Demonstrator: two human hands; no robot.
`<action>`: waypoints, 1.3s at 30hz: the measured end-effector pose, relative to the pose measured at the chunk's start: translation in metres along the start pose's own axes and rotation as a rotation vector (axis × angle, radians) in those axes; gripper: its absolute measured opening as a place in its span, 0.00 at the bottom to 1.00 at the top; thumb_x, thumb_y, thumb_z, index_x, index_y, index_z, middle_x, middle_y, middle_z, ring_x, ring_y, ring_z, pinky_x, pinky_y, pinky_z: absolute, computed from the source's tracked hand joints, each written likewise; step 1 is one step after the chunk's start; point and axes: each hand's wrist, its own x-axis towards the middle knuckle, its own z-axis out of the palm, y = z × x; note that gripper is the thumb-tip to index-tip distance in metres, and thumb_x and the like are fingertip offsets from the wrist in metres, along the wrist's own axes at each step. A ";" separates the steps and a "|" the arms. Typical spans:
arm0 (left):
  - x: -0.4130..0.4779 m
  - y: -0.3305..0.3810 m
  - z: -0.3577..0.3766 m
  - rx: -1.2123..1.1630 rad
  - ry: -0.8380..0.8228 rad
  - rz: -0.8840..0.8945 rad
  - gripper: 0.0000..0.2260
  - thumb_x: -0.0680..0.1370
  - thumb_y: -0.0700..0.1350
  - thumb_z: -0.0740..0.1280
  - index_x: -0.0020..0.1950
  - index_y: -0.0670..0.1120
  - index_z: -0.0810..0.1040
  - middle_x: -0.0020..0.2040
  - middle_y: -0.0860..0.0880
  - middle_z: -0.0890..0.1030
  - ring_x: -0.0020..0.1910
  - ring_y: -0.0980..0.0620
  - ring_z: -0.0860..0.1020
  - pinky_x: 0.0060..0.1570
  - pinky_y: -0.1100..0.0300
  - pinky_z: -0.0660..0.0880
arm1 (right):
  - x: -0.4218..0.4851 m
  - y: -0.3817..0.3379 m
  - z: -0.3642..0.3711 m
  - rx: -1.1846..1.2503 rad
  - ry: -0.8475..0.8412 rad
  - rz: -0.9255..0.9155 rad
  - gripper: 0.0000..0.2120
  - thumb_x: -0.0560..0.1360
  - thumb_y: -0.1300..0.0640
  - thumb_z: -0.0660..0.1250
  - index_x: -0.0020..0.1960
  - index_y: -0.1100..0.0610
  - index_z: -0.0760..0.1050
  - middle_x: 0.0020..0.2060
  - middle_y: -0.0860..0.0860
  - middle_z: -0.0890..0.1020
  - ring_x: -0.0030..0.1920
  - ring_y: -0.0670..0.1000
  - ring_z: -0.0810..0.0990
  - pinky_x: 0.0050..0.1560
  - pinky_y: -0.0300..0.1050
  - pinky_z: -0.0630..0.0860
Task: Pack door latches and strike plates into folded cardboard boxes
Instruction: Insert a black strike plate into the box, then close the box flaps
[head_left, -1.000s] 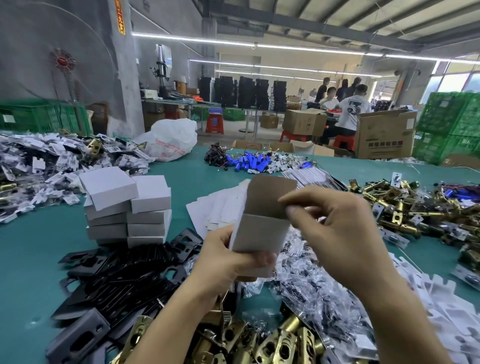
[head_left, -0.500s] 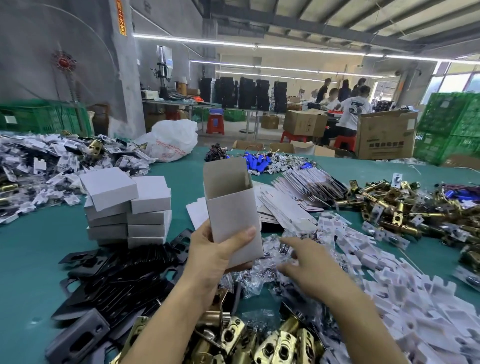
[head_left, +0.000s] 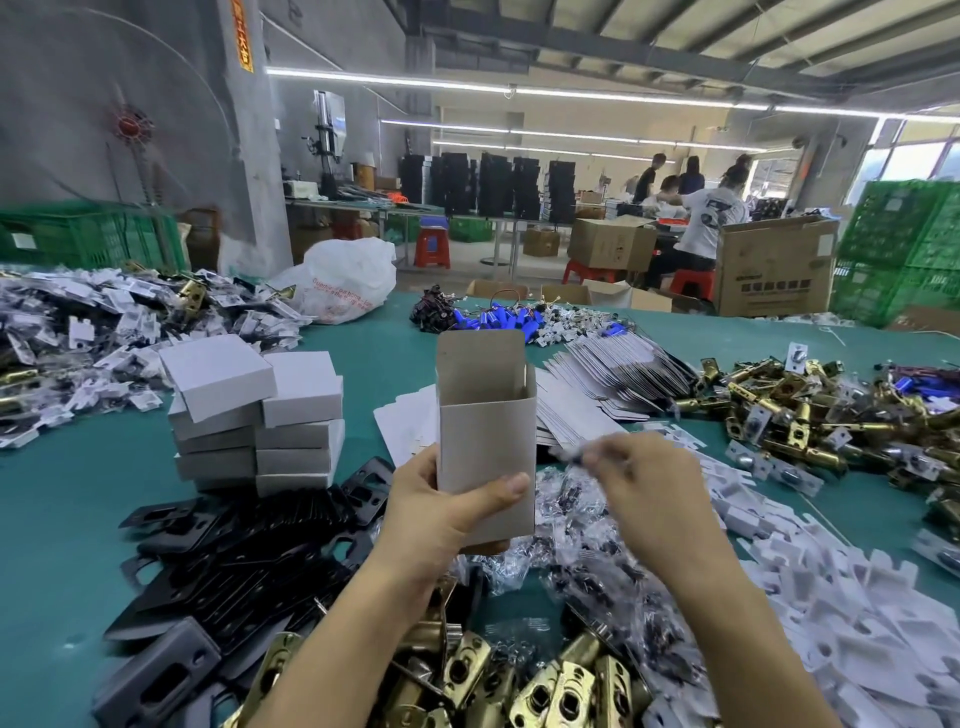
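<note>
Teal table (head_left: 78, 525) – closed boxes (head_left: 260, 415), black plates (head_left: 249, 561), brass latches (head_left: 810, 410).

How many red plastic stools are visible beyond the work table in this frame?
3. One stool stands in the open aisle, a second below the brown carton, a third under the seated person in white. More may be hidden.

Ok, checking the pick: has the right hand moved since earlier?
Yes: the right hand rose off the bag pile toward the box, pinching a bag.
</note>
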 end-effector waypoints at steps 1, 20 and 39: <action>0.000 -0.001 -0.001 0.016 -0.021 -0.018 0.25 0.58 0.43 0.85 0.52 0.45 0.83 0.45 0.44 0.86 0.41 0.45 0.86 0.33 0.51 0.82 | 0.001 -0.006 -0.010 0.098 0.103 -0.027 0.07 0.79 0.58 0.66 0.52 0.53 0.83 0.35 0.40 0.80 0.27 0.40 0.74 0.27 0.30 0.69; -0.009 -0.001 0.006 0.162 -0.343 -0.038 0.15 0.62 0.40 0.79 0.47 0.53 0.86 0.42 0.47 0.86 0.40 0.48 0.84 0.32 0.56 0.79 | -0.011 -0.049 -0.029 0.202 0.087 -0.415 0.04 0.72 0.59 0.75 0.44 0.50 0.83 0.36 0.40 0.84 0.40 0.41 0.82 0.38 0.35 0.75; -0.007 0.002 0.004 0.111 -0.304 0.040 0.15 0.62 0.40 0.79 0.48 0.50 0.86 0.42 0.46 0.86 0.41 0.50 0.83 0.38 0.53 0.81 | -0.018 -0.057 -0.035 -0.059 -0.134 -0.356 0.14 0.77 0.54 0.70 0.61 0.43 0.80 0.47 0.35 0.80 0.48 0.34 0.75 0.47 0.26 0.66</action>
